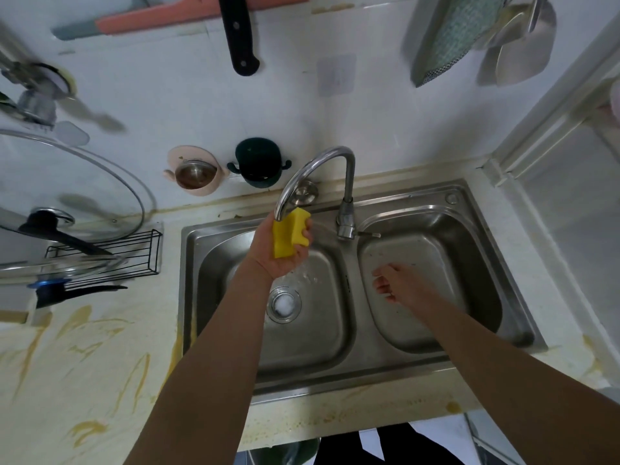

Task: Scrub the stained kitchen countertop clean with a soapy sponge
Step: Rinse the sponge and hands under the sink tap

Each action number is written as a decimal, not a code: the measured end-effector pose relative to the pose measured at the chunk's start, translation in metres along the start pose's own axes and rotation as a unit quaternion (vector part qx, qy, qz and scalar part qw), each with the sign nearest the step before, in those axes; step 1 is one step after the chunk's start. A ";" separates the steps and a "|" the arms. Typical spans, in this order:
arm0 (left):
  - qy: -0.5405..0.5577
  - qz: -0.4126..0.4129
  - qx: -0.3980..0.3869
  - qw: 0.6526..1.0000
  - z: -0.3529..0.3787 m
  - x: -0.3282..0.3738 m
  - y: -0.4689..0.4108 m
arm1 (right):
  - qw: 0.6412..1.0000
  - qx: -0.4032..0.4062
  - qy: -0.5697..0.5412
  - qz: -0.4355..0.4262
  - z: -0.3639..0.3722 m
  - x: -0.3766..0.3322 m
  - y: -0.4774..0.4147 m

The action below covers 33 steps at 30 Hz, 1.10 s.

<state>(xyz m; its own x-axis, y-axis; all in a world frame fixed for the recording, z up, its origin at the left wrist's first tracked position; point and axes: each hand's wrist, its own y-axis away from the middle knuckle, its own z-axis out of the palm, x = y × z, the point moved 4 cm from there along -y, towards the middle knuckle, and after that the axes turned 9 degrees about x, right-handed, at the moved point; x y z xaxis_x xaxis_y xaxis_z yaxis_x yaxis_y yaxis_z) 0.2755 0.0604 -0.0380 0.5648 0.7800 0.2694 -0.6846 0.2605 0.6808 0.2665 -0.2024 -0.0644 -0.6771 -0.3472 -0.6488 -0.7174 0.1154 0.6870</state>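
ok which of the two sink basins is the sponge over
The left basin, under the faucet spout: the left hand grips the yellow sponge there. The right basin has only the open right hand over it.

Bare forearms (pixel 214 364) run to the left hand (pixel 285 260) and right hand (pixel 402 286); dark clothing (pixel 345 448) shows below.

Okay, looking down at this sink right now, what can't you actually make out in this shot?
Head view, the only one:
- Soap on the sponge: too fine to tell, and the left hand wraps its lower part.
- Black riveted handle: what it belongs to is cut off by the top edge.
- Right hand fingertips: blurred, over the right basin.
- Metal fitting at far left: blurred.
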 end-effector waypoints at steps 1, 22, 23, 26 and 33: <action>-0.001 -0.002 0.025 1.000 0.001 0.000 -0.002 | 1.000 -0.003 -0.003 -0.005 0.004 -0.006 -0.002; -0.044 0.079 0.145 0.985 -0.008 0.003 0.031 | 0.981 -0.064 0.175 0.062 0.024 -0.049 -0.048; -0.043 0.087 0.139 0.986 -0.005 0.002 0.030 | 0.983 -0.066 0.156 0.066 0.024 -0.047 -0.049; -0.017 0.099 0.134 0.986 0.006 0.002 0.029 | 0.994 -0.053 0.077 0.053 0.025 -0.049 -0.053; -0.060 0.106 0.107 0.987 0.017 0.003 0.029 | 0.999 -0.022 0.043 0.023 0.023 -0.072 -0.070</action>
<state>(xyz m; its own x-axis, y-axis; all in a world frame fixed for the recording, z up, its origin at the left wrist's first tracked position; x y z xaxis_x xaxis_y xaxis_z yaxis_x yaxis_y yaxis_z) 0.2648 0.0608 -0.0062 0.4780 0.7282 0.4912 -0.6875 -0.0380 0.7252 0.3620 -0.1641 -0.0736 -0.6916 -0.4210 -0.5868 -0.6764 0.0929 0.7306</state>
